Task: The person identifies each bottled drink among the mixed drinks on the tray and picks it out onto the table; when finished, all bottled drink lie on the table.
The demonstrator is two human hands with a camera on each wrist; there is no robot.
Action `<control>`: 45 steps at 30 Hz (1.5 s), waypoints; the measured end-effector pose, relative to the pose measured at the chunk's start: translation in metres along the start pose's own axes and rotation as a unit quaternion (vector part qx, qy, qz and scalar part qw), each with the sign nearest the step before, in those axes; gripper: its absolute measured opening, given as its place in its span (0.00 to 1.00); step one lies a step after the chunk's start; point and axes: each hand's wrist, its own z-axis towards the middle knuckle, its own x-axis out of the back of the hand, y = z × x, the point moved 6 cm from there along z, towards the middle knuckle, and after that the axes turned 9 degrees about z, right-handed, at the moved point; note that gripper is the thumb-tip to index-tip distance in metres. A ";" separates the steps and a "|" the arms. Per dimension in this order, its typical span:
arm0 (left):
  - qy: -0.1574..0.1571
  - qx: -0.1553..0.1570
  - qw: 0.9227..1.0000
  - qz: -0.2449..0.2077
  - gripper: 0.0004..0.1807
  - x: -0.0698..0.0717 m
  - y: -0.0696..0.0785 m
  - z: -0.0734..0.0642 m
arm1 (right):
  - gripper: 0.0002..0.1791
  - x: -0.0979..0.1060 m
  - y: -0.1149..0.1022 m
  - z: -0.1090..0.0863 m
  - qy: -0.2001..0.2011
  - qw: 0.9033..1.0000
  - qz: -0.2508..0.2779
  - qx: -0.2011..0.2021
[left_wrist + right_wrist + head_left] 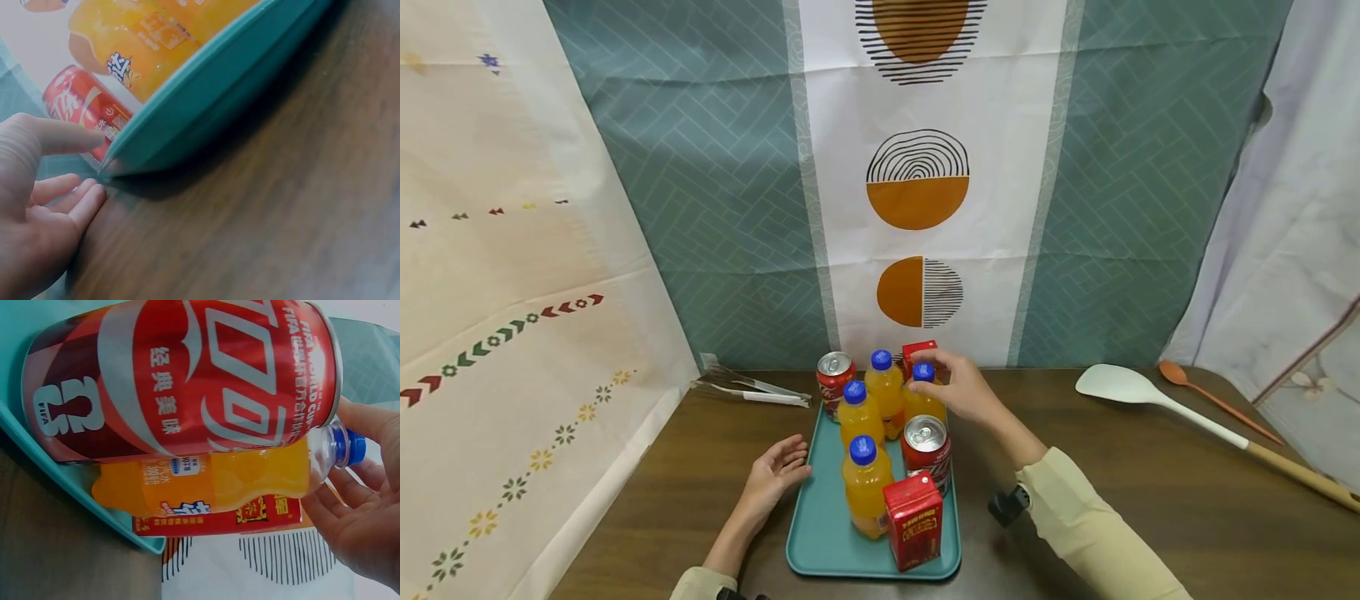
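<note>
On the teal tray (pixel 820 542) stand several orange soda bottles (pixel 865 492) with blue caps, two red cola cans (pixel 927 454) and two red drink cartons (pixel 915 529). At the tray's back right, my right hand (pixel 962 387) holds the neck of an orange soda bottle (pixel 250 475), thumb on one side and fingers on the other. Behind that bottle is the other carton (pixel 219 524); a cola can (pixel 187 381) partly hides the bottle. My left hand (pixel 775 471) is beside the tray's left edge, fingers loosely bent, holding nothing. Its fingertips (pixel 94 190) are near the tray corner.
A whisk and white-handled utensils (pixel 760 392) lie left of the tray's back end. On the right are a white spatula (pixel 1120 387) with a wooden handle and an orange spoon (pixel 1210 396). Patterned cloths (pixel 722 208) hang behind the wooden table (pixel 1022 550) and at its sides.
</note>
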 end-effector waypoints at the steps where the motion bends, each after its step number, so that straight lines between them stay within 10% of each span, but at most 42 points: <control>1: -0.003 0.001 1.000 0.001 0.33 0.000 0.000 0.000 | 0.24 0.001 0.002 -0.001 0.002 1.000 0.001 -0.001; 45: 0.006 0.014 0.999 0.037 0.23 -0.001 -0.005 0.016 | 0.25 0.002 0.019 -0.008 0.059 0.997 0.030 -0.046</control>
